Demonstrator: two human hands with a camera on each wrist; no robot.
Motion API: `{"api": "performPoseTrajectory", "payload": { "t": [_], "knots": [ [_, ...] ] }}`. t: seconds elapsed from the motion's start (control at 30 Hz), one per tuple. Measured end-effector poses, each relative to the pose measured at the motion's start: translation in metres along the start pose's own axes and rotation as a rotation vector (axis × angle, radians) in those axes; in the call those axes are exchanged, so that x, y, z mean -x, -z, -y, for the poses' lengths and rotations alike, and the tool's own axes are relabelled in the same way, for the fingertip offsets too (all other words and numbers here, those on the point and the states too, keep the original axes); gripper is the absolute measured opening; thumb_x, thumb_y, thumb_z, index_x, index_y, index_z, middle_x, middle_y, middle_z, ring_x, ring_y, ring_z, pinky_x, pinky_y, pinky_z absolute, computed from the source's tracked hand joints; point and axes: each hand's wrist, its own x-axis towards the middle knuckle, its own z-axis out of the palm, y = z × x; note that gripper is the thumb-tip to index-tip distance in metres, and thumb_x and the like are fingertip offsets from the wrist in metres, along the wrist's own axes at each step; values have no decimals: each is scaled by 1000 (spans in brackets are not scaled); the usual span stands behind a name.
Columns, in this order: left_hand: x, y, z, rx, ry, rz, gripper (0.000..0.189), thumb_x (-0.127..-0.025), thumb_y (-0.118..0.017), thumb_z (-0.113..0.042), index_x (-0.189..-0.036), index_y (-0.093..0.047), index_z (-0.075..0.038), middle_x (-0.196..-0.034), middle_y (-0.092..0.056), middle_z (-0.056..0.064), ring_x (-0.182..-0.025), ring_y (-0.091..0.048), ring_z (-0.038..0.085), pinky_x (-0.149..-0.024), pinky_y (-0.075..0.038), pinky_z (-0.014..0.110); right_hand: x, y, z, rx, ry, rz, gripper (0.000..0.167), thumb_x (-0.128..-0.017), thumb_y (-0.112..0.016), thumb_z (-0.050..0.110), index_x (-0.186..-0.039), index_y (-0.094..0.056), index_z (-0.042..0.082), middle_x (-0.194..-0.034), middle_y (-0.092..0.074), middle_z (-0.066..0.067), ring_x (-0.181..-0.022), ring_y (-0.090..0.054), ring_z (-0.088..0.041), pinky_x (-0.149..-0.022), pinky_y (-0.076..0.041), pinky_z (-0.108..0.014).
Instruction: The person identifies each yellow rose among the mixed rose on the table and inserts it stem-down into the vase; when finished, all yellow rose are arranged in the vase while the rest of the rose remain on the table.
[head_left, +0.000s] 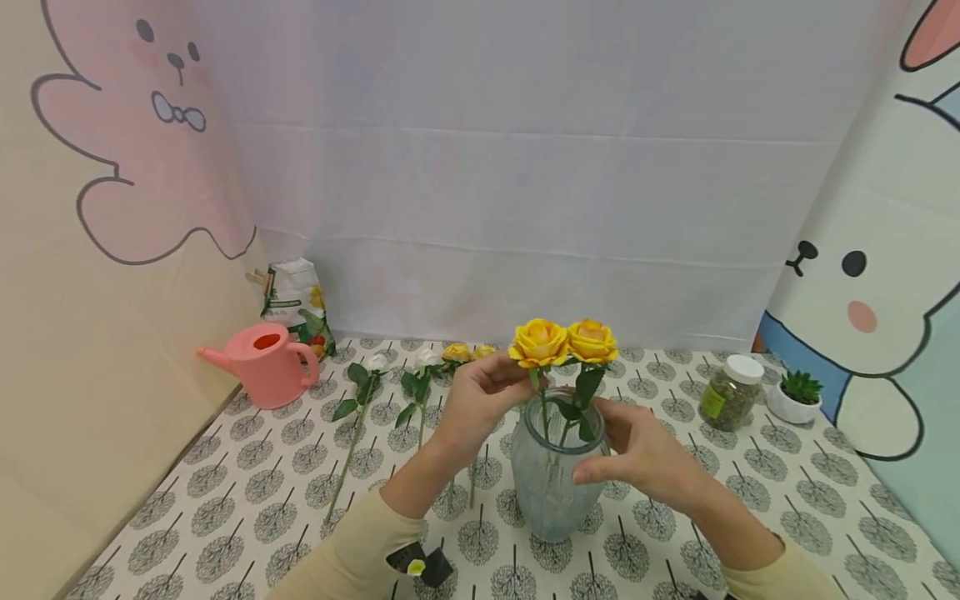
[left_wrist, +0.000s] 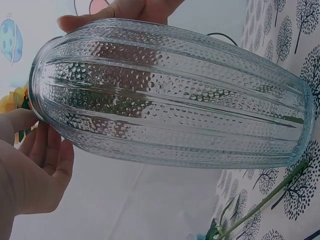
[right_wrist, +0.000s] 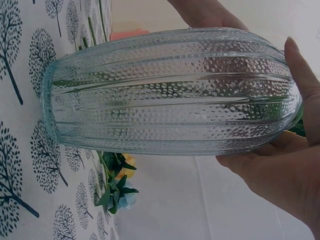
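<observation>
A ribbed, bluish glass vase (head_left: 558, 492) with a pebbled surface stands upright on the table. Two yellow roses, a left rose (head_left: 539, 342) and a right rose (head_left: 592, 342), rise from its mouth, with green leaves at the rim. My left hand (head_left: 480, 404) pinches the left rose just under its bloom, its fingertips partly hidden behind the petals. In the left wrist view, the left hand's curled fingers (left_wrist: 52, 155) lie right at the vase's rim. My right hand (head_left: 648, 454) grips the vase's upper right side, thumb in front and fingers behind.
Left of the vase lie two white roses (head_left: 377, 362) and more yellow roses (head_left: 456, 352) on long stems. A pink watering can (head_left: 272, 367) and a printed bag (head_left: 296, 296) stand back left. At right are a white-lidded jar (head_left: 731, 393) and a potted succulent (head_left: 797, 397). Fabric walls surround the table.
</observation>
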Motion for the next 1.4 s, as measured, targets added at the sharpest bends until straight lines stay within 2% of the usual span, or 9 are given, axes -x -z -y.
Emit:
{"api": "performPoseTrajectory", "payload": {
  "t": [0.17, 0.37, 0.63, 0.73, 0.87, 1.03, 1.13, 1.3, 1.4],
  "knots": [
    [0, 7, 0, -22, 6, -13, 26, -89, -70, 0, -114, -68, 7, -102, -73, 5, -94, -69, 18, -88, -57, 37, -1, 0, 0, -5, -3, 5, 76, -84, -82, 9, -148, -43, -3, -144, -52, -21, -128, -53, -38, -99, -49, -31],
    [-3, 17, -2, -43, -1, -41, 26, -93, -69, -5, -116, -67, 5, -102, -72, 9, -93, -68, 25, -88, -57, 38, 0, -1, 0, -17, -3, 14, 78, -84, -81, 9, -149, -40, -5, -144, -51, -22, -128, -53, -37, -101, -48, -30],
    [-14, 39, -9, -87, -60, -223, 18, -97, -65, -7, -112, -69, 3, -102, -72, 12, -98, -67, 30, -88, -57, 36, 0, 0, 0, -4, -11, -4, 83, -83, -82, 8, -149, -35, -9, -148, -45, -25, -132, -49, -41, -102, -44, -25],
    [-19, 47, -8, -92, -73, -299, 16, -97, -65, -5, -110, -69, 4, -100, -72, 13, -99, -67, 34, -86, -58, 35, 0, 0, 0, 2, -13, -7, 84, -82, -82, 8, -149, -34, -10, -148, -45, -25, -132, -48, -41, -102, -44, -25],
    [-24, 54, 0, -98, -72, -361, 15, -97, -65, -3, -108, -69, 5, -99, -72, 16, -97, -66, 35, -84, -58, 34, -1, 0, 0, 2, -11, -8, 84, -82, -82, 8, -149, -35, -10, -147, -45, -26, -132, -48, -42, -102, -44, -25],
    [-30, 63, 20, -111, -21, -408, 13, -95, -66, -2, -106, -69, 4, -101, -71, 19, -94, -68, 30, -86, -58, 36, -1, 0, 1, -1, -10, -4, 82, -83, -82, 8, -149, -36, -9, -148, -45, -26, -132, -48, -42, -103, -44, -25],
    [-33, 66, 36, -154, 32, -408, 16, -95, -69, -6, -108, -70, 4, -103, -71, 19, -92, -69, 26, -85, -58, 35, -1, 0, 1, 4, -20, -4, 82, -83, -82, 9, -149, -36, -9, -149, -43, -26, -133, -46, -42, -102, -43, -24],
    [-39, 69, 61, -277, 150, -346, 22, -100, -63, -11, -116, -67, 4, -109, -69, 18, -103, -65, 37, -89, -56, 37, 2, 0, 1, 20, -21, -17, 81, -83, -82, 8, -149, -37, -8, -149, -44, -25, -133, -46, -42, -102, -43, -24],
    [-42, 71, 75, -339, 238, -356, 20, -103, -56, -8, -116, -67, 3, -109, -68, 17, -108, -62, 40, -91, -54, 42, 2, -1, 1, 18, -29, -15, 82, -82, -82, 9, -149, -38, -8, -149, -44, -24, -132, -47, -42, -102, -44, -25]
  ]
}}
